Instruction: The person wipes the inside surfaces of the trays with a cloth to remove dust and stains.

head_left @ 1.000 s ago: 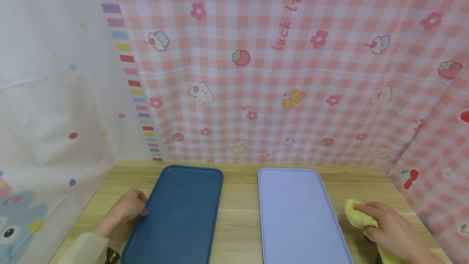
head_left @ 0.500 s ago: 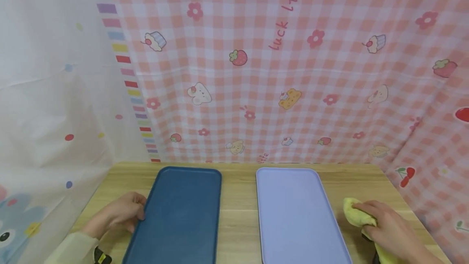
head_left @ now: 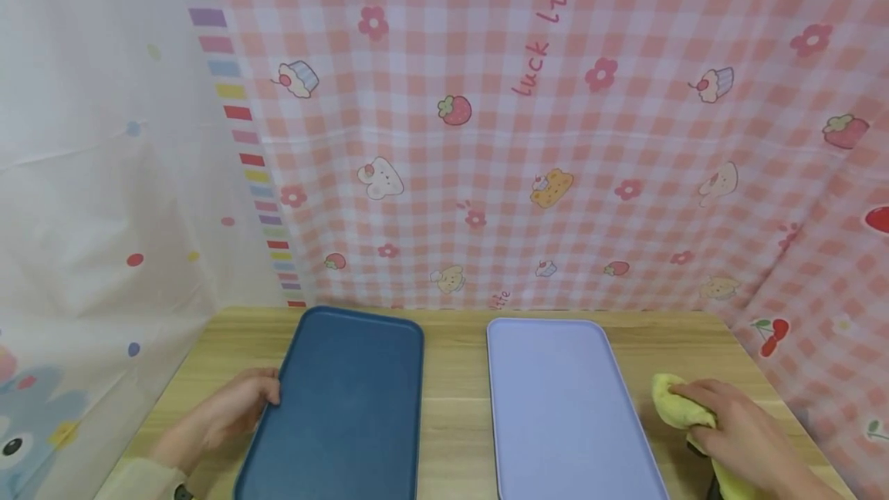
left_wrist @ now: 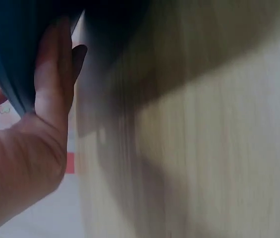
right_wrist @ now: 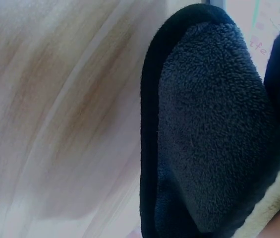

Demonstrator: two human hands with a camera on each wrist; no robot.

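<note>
Dark-blue rectangular tray (head_left: 340,407), smooth, round-cornered, low-rimmed, sits left of centre; long axis runs away from me, near end out of frame. My left hand (head_left: 232,411) is at its left long edge, so the tray lies directly right of these fingers: thumb over the rim, fingers close together against the underside, pinching it. Judging by the left wrist view, that edge is raised, shadow falling on the light wood-grain tabletop (head_left: 454,423). Next rightward, apart: lavender rectangular tray (head_left: 569,407), long axis roughly alongside, neither hand touching it. Furthest right: yellow plush cloth (head_left: 677,407), dark grey on its other face, black-edged, bunched in my right hand (head_left: 743,434), fingers curled round it. Left hand is the nearer to the dark-blue tray; right is well apart, beyond the lavender one.
</note>
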